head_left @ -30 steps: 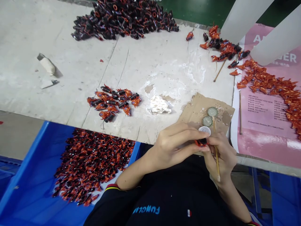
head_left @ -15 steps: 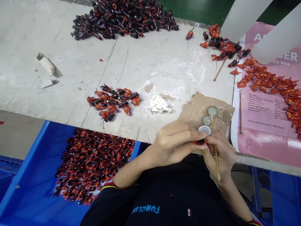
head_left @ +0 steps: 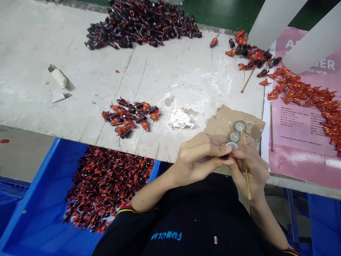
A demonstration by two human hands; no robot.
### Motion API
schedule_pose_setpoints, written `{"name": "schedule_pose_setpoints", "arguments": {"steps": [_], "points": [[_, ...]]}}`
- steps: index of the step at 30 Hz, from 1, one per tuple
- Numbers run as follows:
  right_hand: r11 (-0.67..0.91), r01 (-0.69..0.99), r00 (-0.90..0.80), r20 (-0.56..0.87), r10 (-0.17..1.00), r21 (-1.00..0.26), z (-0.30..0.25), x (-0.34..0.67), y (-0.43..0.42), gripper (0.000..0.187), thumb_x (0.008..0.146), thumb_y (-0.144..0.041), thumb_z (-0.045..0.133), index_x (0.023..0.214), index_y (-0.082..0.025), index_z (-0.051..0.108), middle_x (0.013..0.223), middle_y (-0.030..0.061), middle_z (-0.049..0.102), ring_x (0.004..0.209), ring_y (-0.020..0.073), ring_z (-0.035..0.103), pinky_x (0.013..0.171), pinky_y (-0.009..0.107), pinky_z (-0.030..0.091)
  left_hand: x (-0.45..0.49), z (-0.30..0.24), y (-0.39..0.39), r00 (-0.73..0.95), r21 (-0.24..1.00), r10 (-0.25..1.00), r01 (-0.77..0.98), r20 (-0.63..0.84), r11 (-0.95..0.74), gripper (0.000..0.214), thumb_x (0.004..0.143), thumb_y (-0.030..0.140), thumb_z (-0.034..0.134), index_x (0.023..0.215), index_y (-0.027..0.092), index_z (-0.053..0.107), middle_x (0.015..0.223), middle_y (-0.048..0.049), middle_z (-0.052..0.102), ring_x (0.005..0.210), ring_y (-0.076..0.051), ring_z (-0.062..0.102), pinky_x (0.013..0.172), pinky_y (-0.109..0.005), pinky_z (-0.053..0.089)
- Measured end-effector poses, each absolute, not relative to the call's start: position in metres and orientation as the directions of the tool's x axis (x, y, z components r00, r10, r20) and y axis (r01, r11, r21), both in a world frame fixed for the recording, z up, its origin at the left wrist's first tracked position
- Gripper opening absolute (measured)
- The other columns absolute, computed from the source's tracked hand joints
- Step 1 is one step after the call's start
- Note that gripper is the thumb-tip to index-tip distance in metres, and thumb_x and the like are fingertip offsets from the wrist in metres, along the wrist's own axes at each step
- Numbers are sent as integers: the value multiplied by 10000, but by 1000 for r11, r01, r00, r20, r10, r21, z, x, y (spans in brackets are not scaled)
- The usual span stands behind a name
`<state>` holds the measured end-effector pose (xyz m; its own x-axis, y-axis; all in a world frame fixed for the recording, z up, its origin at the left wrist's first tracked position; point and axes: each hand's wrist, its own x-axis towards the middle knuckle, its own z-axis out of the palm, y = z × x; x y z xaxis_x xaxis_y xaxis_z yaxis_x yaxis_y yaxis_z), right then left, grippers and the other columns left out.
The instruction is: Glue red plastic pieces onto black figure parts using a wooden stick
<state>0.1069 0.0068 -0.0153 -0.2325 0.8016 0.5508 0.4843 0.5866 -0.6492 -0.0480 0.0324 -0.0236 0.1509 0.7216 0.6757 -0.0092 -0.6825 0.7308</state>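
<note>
Pinching left hand [head_left: 196, 157]: I hold the black-and-red piece [head_left: 225, 156] between my fingertips
Wooden stick [head_left: 247, 177]: gripped in my right hand [head_left: 252, 170], just beside that piece

Beyond the left hand [head_left: 198, 156], a scuffed white tabletop [head_left: 87, 92] is bordered by green flooring [head_left: 213, 14]; grey floor [head_left: 23, 151] is seen well left of that hand, blue framing [head_left: 325, 222] to its right.

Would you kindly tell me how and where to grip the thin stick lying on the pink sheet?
I'd pinch the thin stick across its near half, from above and the person's side, where the right hand is closest, squeezing its long sides. It lies slender and flat on the pink sheet, its far end close to the orange parts, its near end clear of them.
</note>
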Motion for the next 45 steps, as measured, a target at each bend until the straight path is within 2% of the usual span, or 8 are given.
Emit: {"name": "schedule_pose_setpoints", "arguments": {"steps": [9, 18, 24, 28, 31, 34, 38, 45], "points": [[603, 520, -222, 586, 780, -605, -7, 104, 2, 168, 859, -35, 619, 870, -187, 548, 654, -43, 545, 560, 99, 470, 544, 281, 348, -45, -22, 26, 109, 822, 834, -274, 541, -498, 273, 728, 71, 796, 965, 179, 713, 787, -13, 698, 806, -128, 687, 762, -223, 587], [587, 529, -189, 589, 786, -613, 0, 97, -4, 159, 859, -50, 617, 863, -195, 552, 622, -50, 521, 559, 101, 451, 556, 274, 365, -43, -24, 24, 87, 784, 860, -466, 502, -411, 285, 746, 107, 797, 989, 227, 708, 827, 9, 725, 823, -119, 720, 782, -233, 603], [576, 495, -173, 575, 799, -651, 5, 94, -7, 79, 895, -145, 581, 898, -201, 525, 703, -30, 539, 612, 113, 457, 612, 278, 398, -46, -25, 21, 172, 815, 873, -474, 456, -333, 165, 756, 297, 805, 844, 260, 671, 825, 18, 738, 1099, -203, 680, 1044, -436, 500], [579, 437, -267, 516, 814, -688, 8, 97, -10, 158, 921, -204, 562, 1079, -201, 546, 861, 14, 594, 763, 146, 540, 700, 305, 456, -48, -25, 18, 217, 818, 874, -501, 436, -283, 187, 734, 351, 819, 756, 247, 664, 1051, -2, 713, 1266, -222, 574, 1115, -451, 438], [605, 386, -340, 503, 795, -696, 11, 98, -13, 185, 941, -191, 540, 1124, -212, 543, 895, 17, 598, 814, 149, 557, 723, 297, 472, -49, -25, 15, 238, 807, 872, -535, 427, -249, 182, 734, 342, 822, 757, 252, 665, 1131, 9, 685, 1300, -209, 542, 1145, -436, 404], [624, 377, -364, 510, 780, -684, 12, 97, -17, 122, 964, -172, 501, 1074, -213, 535, 872, 9, 592, 801, 139, 549, 713, 284, 463, -50, -25, 10, 237, 785, 858, -562, 456, -262, 163, 745, 299, 819, 793, 262, 668, 1103, 25, 689, 1300, -180, 540, 1167, -417, 371], [653, 377, -359, 547, 756, -656, 14, 93, -26, 71, 983, -187, 463, 1006, -225, 519, 797, -2, 566, 722, 143, 532, 649, 294, 442, -50, -21, 1, 224, 794, 866, -544, 447, -270, 193, 729, 339, 825, 754, 245, 659, 977, 13, 702, 1264, -225, 576, 1137, -470, 401], [716, 391, -354, 624, 697, -578, 18, 87, -45, 90, 972, -153, 468, 1032, -214, 496, 803, -6, 550, 696, 128, 520, 595, 277, 404, -49, -14, -18, 211, 746, 860, -617, 464, -251, 183, 719, 330, 834, 764, 263, 670, 843, 29, 680, 1227, -237, 608, 1096, -463, 452]]}}
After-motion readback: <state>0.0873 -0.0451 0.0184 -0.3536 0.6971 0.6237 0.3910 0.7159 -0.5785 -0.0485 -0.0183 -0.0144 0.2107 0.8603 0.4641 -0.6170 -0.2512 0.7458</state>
